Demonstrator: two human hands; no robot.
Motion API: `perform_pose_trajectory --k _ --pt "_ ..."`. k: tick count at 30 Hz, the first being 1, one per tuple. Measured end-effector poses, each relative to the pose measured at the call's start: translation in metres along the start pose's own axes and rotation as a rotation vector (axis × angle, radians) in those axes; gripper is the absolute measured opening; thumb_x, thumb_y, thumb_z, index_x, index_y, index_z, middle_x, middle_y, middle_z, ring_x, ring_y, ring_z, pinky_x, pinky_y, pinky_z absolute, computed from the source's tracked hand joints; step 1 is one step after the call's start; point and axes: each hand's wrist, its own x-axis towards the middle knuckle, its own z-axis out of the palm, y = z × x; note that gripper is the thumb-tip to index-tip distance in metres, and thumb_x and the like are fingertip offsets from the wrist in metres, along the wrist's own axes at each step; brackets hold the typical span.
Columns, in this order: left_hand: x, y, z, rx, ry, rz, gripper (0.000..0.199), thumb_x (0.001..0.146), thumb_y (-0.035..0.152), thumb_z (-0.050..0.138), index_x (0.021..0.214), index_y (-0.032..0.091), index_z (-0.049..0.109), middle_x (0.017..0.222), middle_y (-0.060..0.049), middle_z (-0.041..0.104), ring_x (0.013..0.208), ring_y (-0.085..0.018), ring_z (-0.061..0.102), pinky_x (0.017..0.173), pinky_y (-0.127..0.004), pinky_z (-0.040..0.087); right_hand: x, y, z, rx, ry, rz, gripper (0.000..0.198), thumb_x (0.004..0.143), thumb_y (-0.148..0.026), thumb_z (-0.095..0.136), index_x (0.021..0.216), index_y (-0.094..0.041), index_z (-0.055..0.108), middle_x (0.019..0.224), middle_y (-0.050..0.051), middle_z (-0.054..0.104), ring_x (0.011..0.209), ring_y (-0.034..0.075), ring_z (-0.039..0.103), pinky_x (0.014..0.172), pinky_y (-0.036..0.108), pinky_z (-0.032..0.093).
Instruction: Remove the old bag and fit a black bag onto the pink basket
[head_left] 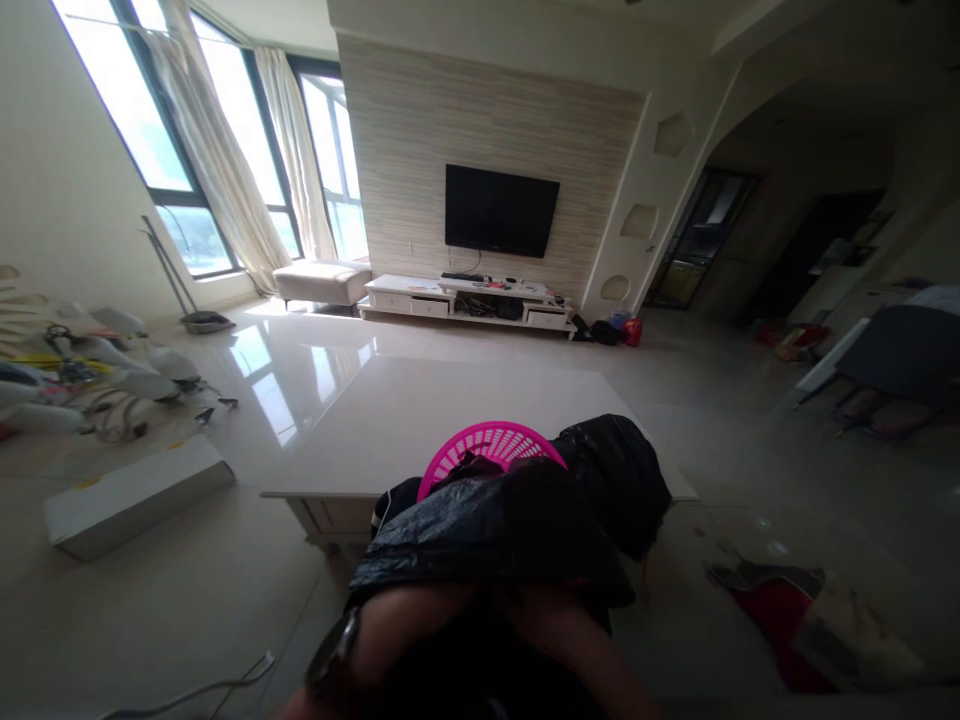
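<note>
Left grip (435,604) and right grip (541,606) run under a black bag (480,530), whether clenched cannot be told; beyond them are a pink basket (480,437) and the table (375,430).

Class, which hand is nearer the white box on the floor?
Left. The left hand, at the near edge of the black plastic, is right of the white box; the right hand is farther right.

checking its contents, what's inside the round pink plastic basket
Some dark, crumpled material shows inside the round pink plastic basket. The shiny black plastic-looking sheet in front covers the rest, so anything beneath can't be seen.
</note>
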Motion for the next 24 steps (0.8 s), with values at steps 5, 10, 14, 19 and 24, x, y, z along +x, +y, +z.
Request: perform_pose_trajectory --k 5,10,14,19,24 --pt "-0.015 0.008 -0.053 -0.050 -0.096 -0.071 0.050 0.104 0.047 0.050 0.146 0.027 0.068 0.147 -0.008 0.073 0.141 -0.032 0.063 0.124 -0.052 0.047 -0.053 0.009 -0.060 0.018 0.245 -0.003 0.051 0.105 -0.041 0.045 0.143 -0.015 0.069 0.141 0.020 0.072 0.136 0.039 0.066 0.118 0.061 0.050" --pt "-0.010 0.014 -0.088 -0.194 -0.024 0.040 0.044 0.101 0.045 0.059 0.140 0.028 0.070 0.145 -0.008 0.073 0.132 -0.035 0.068 0.119 -0.049 0.052 -0.065 0.014 -0.105 -0.036 0.622 -0.213 0.048 0.102 -0.035 0.056 0.147 -0.025 0.064 0.147 0.013 0.069 0.138 0.032 0.064 0.120 0.051 0.052" --pt "-0.005 0.014 -0.094 -0.196 0.038 0.089 0.048 0.101 0.042 0.058 0.146 0.027 0.065 0.151 -0.009 0.069 0.140 -0.036 0.062 0.123 -0.052 0.046 -0.068 0.017 -0.120 -0.079 0.622 -0.239 0.050 0.102 -0.033 0.056 0.152 -0.028 0.060 0.152 0.011 0.063 0.143 0.029 0.059 0.123 0.050 0.048" --pt "0.015 -0.004 -0.088 -0.193 0.083 0.079 0.046 0.099 0.040 0.058 0.142 0.023 0.066 0.143 -0.013 0.072 0.134 -0.036 0.063 0.119 -0.051 0.048 -0.047 0.026 -0.132 -0.123 0.583 -0.216 0.053 0.100 -0.033 0.056 0.152 -0.025 0.059 0.153 0.012 0.060 0.143 0.031 0.057 0.125 0.052 0.045" --pt "0.054 -0.035 -0.073 -0.264 0.082 0.068 0.046 0.102 0.044 0.053 0.138 0.019 0.064 0.135 -0.015 0.072 0.124 -0.033 0.067 0.110 -0.051 0.052 0.001 0.035 -0.143 -0.126 0.543 -0.181 0.056 0.097 -0.037 0.056 0.151 -0.022 0.060 0.152 0.015 0.058 0.142 0.034 0.055 0.124 0.055 0.043"
